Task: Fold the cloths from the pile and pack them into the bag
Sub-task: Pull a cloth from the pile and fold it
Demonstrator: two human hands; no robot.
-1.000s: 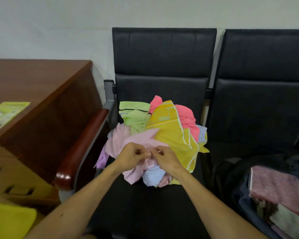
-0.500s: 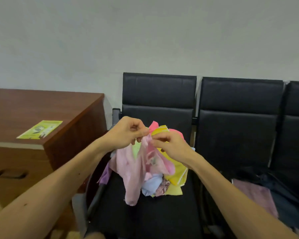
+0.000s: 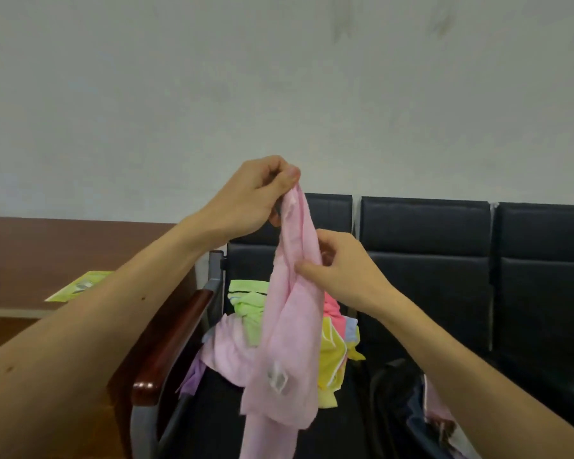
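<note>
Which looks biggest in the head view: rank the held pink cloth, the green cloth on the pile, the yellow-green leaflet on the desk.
1. Pink cloth, by far the largest, though it hangs nearest the camera.
2. Green cloth.
3. Yellow-green leaflet; close to the green cloth in look, and the left forearm partly hides it, so this order is unsure.

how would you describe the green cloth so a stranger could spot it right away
Find the black chair nearest the wooden desk; a pile of cloths sits on its seat. The green cloth lies at the pile's back left, behind the hanging pink cloth. It is the pile's only lime green piece.
</note>
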